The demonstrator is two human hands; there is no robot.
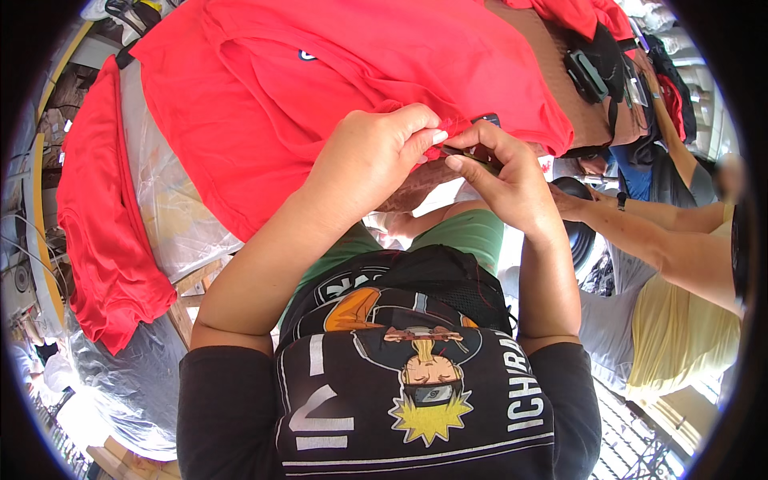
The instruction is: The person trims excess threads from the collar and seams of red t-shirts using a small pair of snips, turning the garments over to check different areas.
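A large red garment (264, 88) lies spread and creased in front of me, with a small dark-and-white mark on it. My left hand (372, 152) is closed, thumb and forefinger pinching the garment at its near edge. Close beside it on the right, my right hand (512, 180) is closed round small dark thread snips (466, 154). Their tip points at the pinched cloth, almost at my left fingertips. Fingers partly hide the snips, so I cannot tell whether the blades touch the cloth.
Another red garment (104, 240) hangs at the left beside a clear plastic sheet (164, 192). Brown quilted cloth (552, 56) lies at the far right, with a black device (588, 76) on it. A co-worker's arms (664, 232) reach in from the right, above yellow cloth (680, 336).
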